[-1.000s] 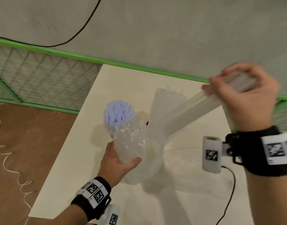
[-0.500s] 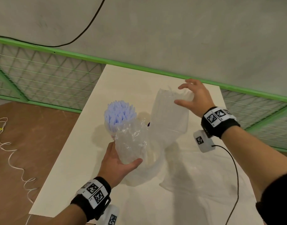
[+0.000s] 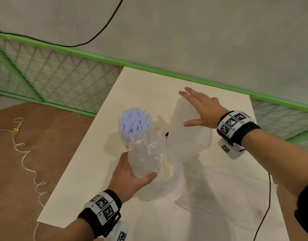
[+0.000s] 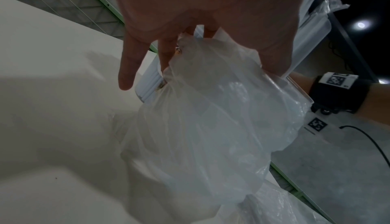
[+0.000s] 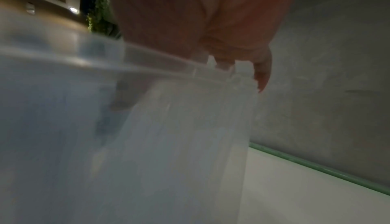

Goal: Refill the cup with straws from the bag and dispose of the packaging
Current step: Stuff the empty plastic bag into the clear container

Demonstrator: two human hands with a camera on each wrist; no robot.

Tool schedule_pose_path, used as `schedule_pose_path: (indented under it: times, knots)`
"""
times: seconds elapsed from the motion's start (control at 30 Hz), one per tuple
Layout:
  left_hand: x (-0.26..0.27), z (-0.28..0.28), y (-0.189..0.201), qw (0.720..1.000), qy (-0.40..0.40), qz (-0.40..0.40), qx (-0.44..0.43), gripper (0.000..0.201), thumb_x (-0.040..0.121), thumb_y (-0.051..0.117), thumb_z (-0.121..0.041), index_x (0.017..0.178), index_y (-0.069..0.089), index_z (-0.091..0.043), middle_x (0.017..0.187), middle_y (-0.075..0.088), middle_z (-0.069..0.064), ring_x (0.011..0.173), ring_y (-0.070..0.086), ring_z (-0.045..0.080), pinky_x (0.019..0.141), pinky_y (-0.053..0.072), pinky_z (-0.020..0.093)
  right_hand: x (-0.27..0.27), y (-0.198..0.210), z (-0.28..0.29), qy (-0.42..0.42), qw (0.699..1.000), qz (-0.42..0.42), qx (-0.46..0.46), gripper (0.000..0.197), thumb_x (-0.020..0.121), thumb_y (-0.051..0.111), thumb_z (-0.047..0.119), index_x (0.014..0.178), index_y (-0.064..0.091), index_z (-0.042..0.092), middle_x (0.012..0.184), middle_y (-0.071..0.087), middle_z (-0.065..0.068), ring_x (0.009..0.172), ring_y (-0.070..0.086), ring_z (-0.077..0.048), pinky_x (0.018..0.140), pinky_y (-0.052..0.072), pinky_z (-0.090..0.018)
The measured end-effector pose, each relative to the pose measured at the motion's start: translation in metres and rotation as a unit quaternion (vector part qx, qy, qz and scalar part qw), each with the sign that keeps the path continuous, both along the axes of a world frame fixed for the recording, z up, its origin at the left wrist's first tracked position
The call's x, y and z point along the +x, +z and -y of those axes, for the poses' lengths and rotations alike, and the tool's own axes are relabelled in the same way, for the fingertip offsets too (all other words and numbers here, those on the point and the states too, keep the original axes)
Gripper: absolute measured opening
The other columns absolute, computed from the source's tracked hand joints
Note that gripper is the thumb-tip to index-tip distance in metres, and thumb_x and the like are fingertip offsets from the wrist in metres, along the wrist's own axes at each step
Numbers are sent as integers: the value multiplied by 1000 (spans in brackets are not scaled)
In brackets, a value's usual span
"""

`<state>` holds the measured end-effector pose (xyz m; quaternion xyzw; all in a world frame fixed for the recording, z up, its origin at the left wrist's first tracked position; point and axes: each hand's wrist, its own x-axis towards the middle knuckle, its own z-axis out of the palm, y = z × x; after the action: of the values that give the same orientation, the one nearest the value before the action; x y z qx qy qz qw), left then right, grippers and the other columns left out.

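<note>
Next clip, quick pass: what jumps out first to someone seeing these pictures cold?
First, the tuft of pale blue straws poking from crinkled clear plastic wrap that the left hand grips from below, near the table's left edge. Next, the right hand spread open atop a tall frosted plastic bag standing just right of the straws. A flattened clear bag lies on the table nearer the person.

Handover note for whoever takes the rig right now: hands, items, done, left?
Left hand: grips the crinkled plastic bag round the pale purple straws, upright on the table.
Right hand: open, fingers spread on top of the translucent cup.
Done: white straws already stand in the cup.
Left: move the purple straws into the cup, then bin the loose packaging.
</note>
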<state>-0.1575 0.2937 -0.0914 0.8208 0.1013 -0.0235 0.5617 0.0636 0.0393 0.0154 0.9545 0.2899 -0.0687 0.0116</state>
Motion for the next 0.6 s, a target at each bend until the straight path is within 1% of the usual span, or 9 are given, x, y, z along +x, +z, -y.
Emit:
schedule_pose_path:
  times: [0.07,0.13,0.2,0.27,0.33,0.4,0.43,0.5,0.6]
  knots:
    - [0,0,0,1000,-2,-2,0,84,52,84,-63,125,45,-49,122,55,-18,112,58,3,99,50,40,5,-6,-3,21,999,-23,18,95,78,65,66,151,10,41,159,20,3,134,37,-30,103,39,-54]
    - [0,0,-2,1000,1,-2,-3,85,52,84,-64,126,46,-48,121,56,-18,112,58,4,98,51,40,11,-2,-4,15,997,-47,67,84,81,68,58,149,23,38,153,35,0,133,41,-27,108,36,-45]
    - [-1,0,-3,1000,3,-1,-6,85,52,84,-65,127,47,-47,121,57,-17,113,58,4,98,51,40,15,4,-4,-10,993,-63,103,79,83,67,54,148,25,40,150,42,1,133,42,-25,108,35,-41]
    - [0,1,-4,1000,2,2,-8,86,53,84,-64,127,46,-46,122,56,-16,114,58,4,99,50,40,11,2,-6,2,997,-61,55,80,86,57,63,150,12,45,158,28,4,139,34,-24,109,34,-49]
    - [1,2,-3,1000,1,6,-7,86,53,85,-62,128,46,-44,122,56,-15,114,57,4,99,50,40,3,-4,-7,9,999,-32,-23,80,88,37,73,152,-2,44,163,6,9,146,18,-24,109,24,-59]
    - [2,3,-3,1000,1,8,-12,86,53,86,-59,128,46,-44,122,56,-14,114,57,5,99,50,40,-3,-1,-7,3,998,16,-53,79,87,18,79,152,-7,43,164,-6,11,150,-1,-25,112,10,-62]
    - [2,3,-3,1000,0,8,-17,85,53,86,-58,127,46,-45,122,56,-14,114,58,5,99,50,40,-9,7,-9,-2,998,44,-42,77,87,15,79,152,-4,41,164,-7,11,150,-5,-25,113,7,-61]
    - [0,2,-3,999,-1,1,-33,85,53,88,-57,126,46,-46,122,57,-12,114,59,5,99,50,39,-24,23,-14,-10,995,94,38,69,92,24,67,153,14,36,164,7,8,150,5,-25,111,12,-58]
    - [-5,0,-3,996,1,-7,-86,84,54,92,-45,126,51,-34,120,62,-6,111,63,8,98,52,39,-66,36,-30,56,973,89,207,51,93,50,35,142,43,23,146,46,0,131,44,-21,101,33,-42]
